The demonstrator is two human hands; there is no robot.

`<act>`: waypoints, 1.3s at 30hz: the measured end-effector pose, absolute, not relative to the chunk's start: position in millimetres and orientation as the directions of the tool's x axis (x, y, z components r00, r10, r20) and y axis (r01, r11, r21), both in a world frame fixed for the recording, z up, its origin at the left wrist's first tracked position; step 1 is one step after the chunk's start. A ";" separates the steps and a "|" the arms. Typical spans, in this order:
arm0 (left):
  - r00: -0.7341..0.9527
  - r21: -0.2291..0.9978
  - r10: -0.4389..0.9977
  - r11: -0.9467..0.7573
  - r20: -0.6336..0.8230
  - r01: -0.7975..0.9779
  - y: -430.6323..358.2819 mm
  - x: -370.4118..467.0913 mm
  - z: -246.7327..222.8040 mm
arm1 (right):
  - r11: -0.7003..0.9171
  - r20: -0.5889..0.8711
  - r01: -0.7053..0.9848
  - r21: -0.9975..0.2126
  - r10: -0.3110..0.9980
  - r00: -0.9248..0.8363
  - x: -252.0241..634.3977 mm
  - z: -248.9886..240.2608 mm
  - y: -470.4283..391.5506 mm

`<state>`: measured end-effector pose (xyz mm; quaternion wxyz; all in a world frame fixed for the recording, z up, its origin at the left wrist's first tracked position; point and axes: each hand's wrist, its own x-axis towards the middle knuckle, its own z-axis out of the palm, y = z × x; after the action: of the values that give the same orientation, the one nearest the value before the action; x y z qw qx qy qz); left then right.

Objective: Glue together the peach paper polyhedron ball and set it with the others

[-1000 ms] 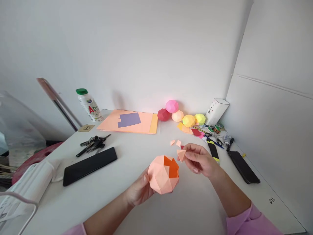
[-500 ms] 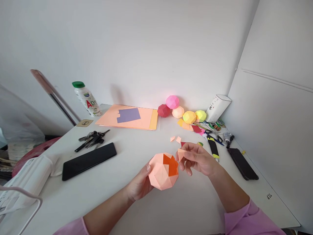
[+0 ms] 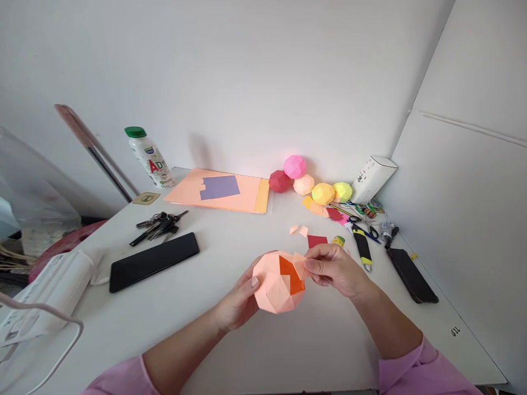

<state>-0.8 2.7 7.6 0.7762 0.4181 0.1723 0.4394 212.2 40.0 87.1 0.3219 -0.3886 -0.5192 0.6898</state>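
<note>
The right hand (image 3: pixel 335 271) has a small flat peach paper piece (image 3: pixel 299 264) pinched between thumb and fingers, right at the orange-lined gap in a faceted peach paper ball (image 3: pixel 272 288); can't really tell if it's touching the edge. The left hand (image 3: pixel 241 303) is wrapped round the ball's other side, holding it over the white table (image 3: pixel 230 236). Past them there's a dark red paper rectangle (image 3: pixel 317 241), two little peach paper scraps (image 3: pixel 303 231) and five colourful faceted paper balls (image 3: pixel 295 167).

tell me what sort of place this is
Likely a desk used for papercraft: the left hand holds a peach paper polyhedron, coloured faceted balls sit by the wall, and a utility knife lies nearby.
</note>
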 end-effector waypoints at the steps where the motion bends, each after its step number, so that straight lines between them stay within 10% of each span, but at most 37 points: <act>1: 0.549 0.798 0.829 0.261 0.102 -0.543 2.5 -0.8 8.4 | -0.257 -0.210 -0.032 -0.966 0.849 -0.484 211.4 87.0 40.0; 39: 0.528 0.814 0.845 0.244 0.088 -0.527 3.5 0.4 13.1 | -0.251 -0.250 0.065 -0.966 0.831 -0.498 209.0 89.7 36.3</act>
<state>0.4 3.5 13.1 0.7658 0.4212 0.1888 0.4478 209.0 36.3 89.7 0.2838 -0.4131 -0.5421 0.6744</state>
